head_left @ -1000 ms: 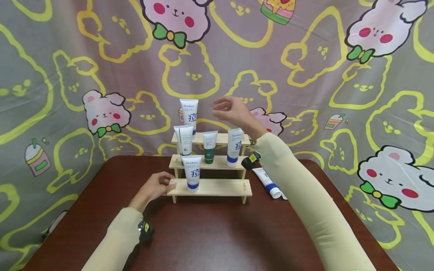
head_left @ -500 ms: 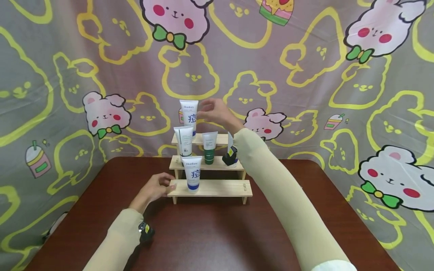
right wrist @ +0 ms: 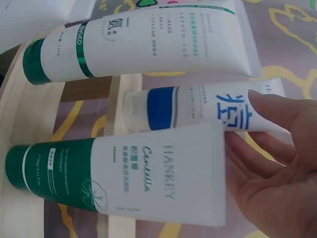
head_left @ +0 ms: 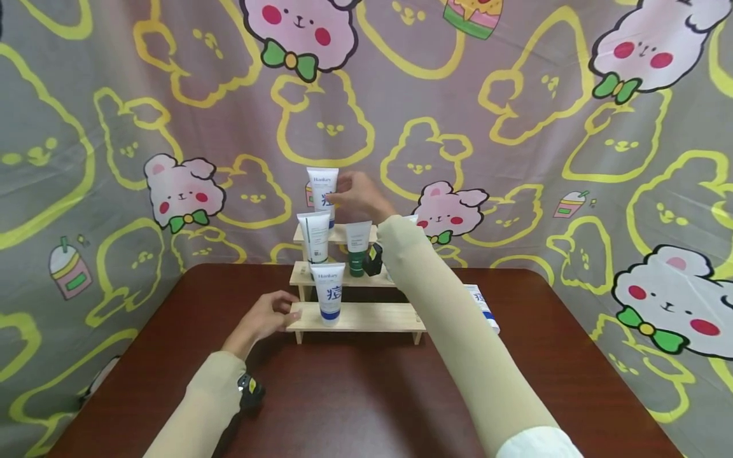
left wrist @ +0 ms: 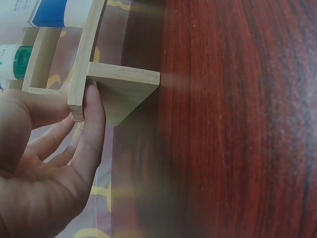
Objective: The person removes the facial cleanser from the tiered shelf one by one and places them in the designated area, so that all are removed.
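**Tight spacing invites an easy knock**

A dark-red wooden counter [head_left: 355, 394] carries a three-tier wooden stand [head_left: 378, 316]. The left hand [head_left: 266, 318] grips the left end of its near, lowest tier between thumb and finger. The right hand [head_left: 363, 194] pinches a blue-lettered Hankey tube [head_left: 322, 181] at the left of the far, highest tier, thumb in front, fingers behind. On the middle tier, nearer, are a green-striped white tube [head_left: 315, 232] and, right of it, the shorter Hankey Centella tube [right wrist: 158, 178].

The likeliest mishap is toppling: the right wrist hangs close to the Centella tube, and top-heavy tubes on narrow caps tip easily. A left-hand tug could also jolt every tier.
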### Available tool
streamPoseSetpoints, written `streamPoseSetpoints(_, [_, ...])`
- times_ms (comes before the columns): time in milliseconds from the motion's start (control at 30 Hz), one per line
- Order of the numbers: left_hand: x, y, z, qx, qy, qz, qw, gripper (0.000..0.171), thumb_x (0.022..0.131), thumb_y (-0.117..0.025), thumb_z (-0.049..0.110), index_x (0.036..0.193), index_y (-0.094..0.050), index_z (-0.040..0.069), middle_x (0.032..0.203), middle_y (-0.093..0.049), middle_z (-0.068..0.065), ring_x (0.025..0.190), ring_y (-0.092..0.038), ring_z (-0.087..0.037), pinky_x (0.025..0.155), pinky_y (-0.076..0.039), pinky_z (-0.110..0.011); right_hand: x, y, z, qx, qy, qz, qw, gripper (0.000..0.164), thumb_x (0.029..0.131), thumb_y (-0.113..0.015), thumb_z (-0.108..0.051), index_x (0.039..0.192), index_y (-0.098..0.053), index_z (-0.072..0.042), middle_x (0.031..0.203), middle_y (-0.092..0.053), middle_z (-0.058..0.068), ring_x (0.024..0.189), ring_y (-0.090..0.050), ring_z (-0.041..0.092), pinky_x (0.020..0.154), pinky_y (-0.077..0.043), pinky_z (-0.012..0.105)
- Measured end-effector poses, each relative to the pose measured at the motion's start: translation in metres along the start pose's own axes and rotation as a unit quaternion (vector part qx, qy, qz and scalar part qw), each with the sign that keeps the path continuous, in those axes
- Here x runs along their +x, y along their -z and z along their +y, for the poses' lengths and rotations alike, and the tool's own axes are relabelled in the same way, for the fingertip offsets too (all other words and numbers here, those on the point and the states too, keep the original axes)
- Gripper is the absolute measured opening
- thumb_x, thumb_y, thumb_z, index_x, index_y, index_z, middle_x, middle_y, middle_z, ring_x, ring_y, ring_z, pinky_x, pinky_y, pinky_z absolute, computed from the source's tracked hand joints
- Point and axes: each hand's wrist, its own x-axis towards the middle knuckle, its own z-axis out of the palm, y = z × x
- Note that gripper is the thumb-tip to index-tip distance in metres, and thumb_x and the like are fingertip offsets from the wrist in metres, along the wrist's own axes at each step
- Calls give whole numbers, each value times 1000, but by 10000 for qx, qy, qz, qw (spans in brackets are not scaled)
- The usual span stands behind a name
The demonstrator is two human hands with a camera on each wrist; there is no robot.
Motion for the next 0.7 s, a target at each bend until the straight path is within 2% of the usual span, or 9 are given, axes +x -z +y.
streamPoseSetpoints(67, [0, 0, 0, 31, 2, -19, 10000, 39, 92, -76, 12, 127, -63, -2, 109, -70, -22, 77, -65, -17, 69, -59, -33, 2, -4, 1, -116, -66, 37, 9999, 51, 95, -75, -19, 138, -57, 0, 133, -66, 19, 123, -64, 33, 106, -54, 44])
streamPoseSetpoints(300, [-1, 1, 1, 22, 40, -2, 10000, 40, 92, -76, 12, 127, -63, -2, 110, -69, -22, 78, -65, -18, 69, -59, -33, 8, -15, 4, 65, -175, 395, 9990, 41, 96, -75, -17, 130, -62, 1, 128, -68, 19, 115, -68, 33, 96, -60, 41])
streamPoseSetpoints(500, [-2, 1, 3, 3, 73, 20, 10000, 38, 93, -75, 10, 127, -63, -3, 110, -69, -22, 80, -65, -17, 70, -60, -31, 9, -18, 8, -62, 7, 862, 9963, 32, 95, -76, -18, 121, -69, 0, 118, -72, 16, 108, -70, 28, 89, -59, 37])
streamPoseSetpoints(700, [-2, 0, 5, 48, 114, 4, 9999, 38, 93, -75, 11, 127, -63, -2, 112, -69, -22, 80, -65, -18, 70, -59, -31, 8, -11, 8, 293, 386, 988, 9939, 31, 97, -73, -12, 122, -68, 5, 119, -72, 21, 109, -70, 31, 94, -59, 39])
